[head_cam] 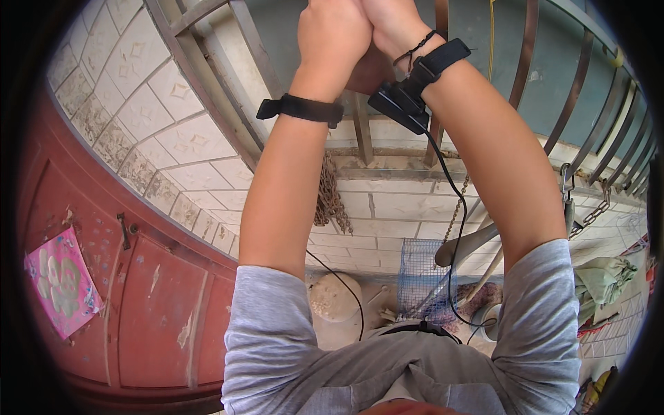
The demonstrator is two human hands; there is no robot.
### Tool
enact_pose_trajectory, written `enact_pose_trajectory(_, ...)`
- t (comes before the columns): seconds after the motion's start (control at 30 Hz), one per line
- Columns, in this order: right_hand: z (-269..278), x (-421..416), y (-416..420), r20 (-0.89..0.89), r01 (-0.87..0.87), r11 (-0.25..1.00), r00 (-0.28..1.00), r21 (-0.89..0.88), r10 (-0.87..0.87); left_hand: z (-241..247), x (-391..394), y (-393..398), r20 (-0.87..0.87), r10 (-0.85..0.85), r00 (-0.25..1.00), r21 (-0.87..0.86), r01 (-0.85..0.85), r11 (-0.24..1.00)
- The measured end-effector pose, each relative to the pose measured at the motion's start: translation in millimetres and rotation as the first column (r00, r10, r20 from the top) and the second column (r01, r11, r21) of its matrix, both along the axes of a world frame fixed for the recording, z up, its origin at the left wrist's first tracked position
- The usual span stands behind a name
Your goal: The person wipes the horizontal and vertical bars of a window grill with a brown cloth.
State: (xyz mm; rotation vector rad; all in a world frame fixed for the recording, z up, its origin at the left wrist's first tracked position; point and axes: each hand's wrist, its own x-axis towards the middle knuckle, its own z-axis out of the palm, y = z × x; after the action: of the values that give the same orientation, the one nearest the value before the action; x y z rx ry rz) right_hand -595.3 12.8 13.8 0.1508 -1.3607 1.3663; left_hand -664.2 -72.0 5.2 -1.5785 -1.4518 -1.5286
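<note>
At the top edge of the head view, my left hand and my right hand are raised close together before a metal window grille. The picture's edge cuts off their fingers, so their grip is hidden. Just below and behind them shows a dark reddish-brown shape, too shadowed to name; whether either hand holds it is unclear. A black strap circles my left wrist. Around my right wrist are a braided cord bracelet and a strap bearing a black device with a cable.
Rusty chains hang below the grille against the tiled wall. A red door stands at left. On the ground are a blue wire mesh cage, a rounded pale object and a bucket. Green cloth lies at right.
</note>
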Motion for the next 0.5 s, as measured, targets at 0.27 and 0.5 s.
enact_pose_trajectory(0.27,5.6,15.2,-71.3,-0.030,0.768,0.590,0.615,0.249,-0.788,-27.3,12.9,-7.0,-0.135,0.111,0.985,0.289,-0.068,0.955)
enact_pose_trajectory(0.5,9.1,4.8,-38.3,-0.109,0.260,0.965,0.961,0.031,-0.255,-19.4,12.4,3.0,-0.164,0.060,0.985,0.425,0.015,0.905)
